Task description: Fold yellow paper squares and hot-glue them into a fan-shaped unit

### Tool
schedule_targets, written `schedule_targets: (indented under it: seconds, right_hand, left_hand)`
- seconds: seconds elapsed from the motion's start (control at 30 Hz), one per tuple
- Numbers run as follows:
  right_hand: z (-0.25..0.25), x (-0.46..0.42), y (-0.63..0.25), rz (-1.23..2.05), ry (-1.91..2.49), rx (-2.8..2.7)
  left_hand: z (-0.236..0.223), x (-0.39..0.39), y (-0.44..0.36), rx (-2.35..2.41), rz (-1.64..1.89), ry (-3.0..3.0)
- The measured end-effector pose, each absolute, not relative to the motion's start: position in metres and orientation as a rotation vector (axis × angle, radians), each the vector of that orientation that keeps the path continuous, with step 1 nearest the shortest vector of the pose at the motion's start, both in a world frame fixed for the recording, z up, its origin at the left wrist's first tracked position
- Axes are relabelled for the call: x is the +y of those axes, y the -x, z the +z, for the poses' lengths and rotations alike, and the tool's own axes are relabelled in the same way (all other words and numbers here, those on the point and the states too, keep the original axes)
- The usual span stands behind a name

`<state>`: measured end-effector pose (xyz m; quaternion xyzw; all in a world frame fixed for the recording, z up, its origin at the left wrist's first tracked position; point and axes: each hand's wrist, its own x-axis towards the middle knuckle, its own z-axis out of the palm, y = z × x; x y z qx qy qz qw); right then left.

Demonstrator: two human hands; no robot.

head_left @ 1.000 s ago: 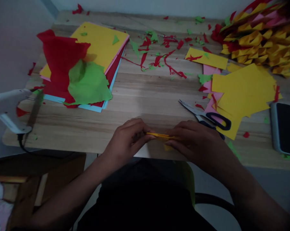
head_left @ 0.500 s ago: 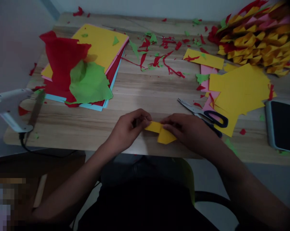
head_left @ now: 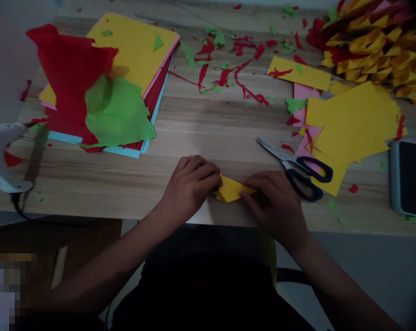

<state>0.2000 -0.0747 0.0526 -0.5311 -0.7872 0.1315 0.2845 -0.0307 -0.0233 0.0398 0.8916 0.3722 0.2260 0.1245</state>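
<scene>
A small folded piece of yellow paper (head_left: pixel 231 189) is held between my two hands, near the table's front edge. My left hand (head_left: pixel 194 186) is closed on its left end, the fingers curled over it and hiding that part. At the other end my right hand (head_left: pixel 277 200) pinches the paper between thumb and fingers. Just beyond my right hand lie scissors (head_left: pixel 291 161) with dark handles, their blades pointing away to the left. Yellow paper pieces (head_left: pixel 356 124) overlap in a loose pile past the scissors, some pink paper under them.
Coloured sheets (head_left: pixel 135 50) are stacked at the left, with red crepe paper (head_left: pixel 70 69) and green crepe paper (head_left: pixel 118 115) on top. A white glue gun (head_left: pixel 8 156) stands at the left edge. Folded yellow paper work (head_left: pixel 377 46) fills the back right; a phone (head_left: pixel 413 179) lies below it.
The yellow paper has been turned and now shows a more compact pointed shape. My left fingers have moved over its left end; my right hand has shifted slightly right. The camera view has shifted.
</scene>
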Motion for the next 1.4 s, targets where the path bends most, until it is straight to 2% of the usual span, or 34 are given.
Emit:
schedule_targets:
  seconds: [0.1, 0.33, 0.63, 0.87, 1.17, 1.4]
  right_hand:
    - [0.054, -0.085, -0.197, 0.280, 1.444, -1.926]
    - [0.046, -0.086, -0.174, 0.551, 1.491, -1.831]
    - [0.043, -0.068, -0.145, 0.908, 1.641, -1.418]
    - [0.043, -0.076, -0.146, 0.904, 1.527, -1.412]
    - [0.038, -0.080, -0.166, 0.639, 1.459, -1.944]
    - [0.042, -0.074, -0.168, 0.634, 1.382, -2.091]
  left_hand:
    - [0.042, -0.028, 0.029, 1.175, 0.645, -2.550]
    - [0.041, -0.039, 0.021, 1.364, 0.614, -2.562]
    - [0.034, -0.036, 0.016, 1.420, 0.747, -2.573]
    - [0.032, -0.048, 0.018, 1.427, 0.817, -2.611]
    - [0.037, -0.046, 0.015, 1.410, 0.833, -2.567]
    - [0.038, -0.048, 0.014, 1.411, 0.807, -2.497]
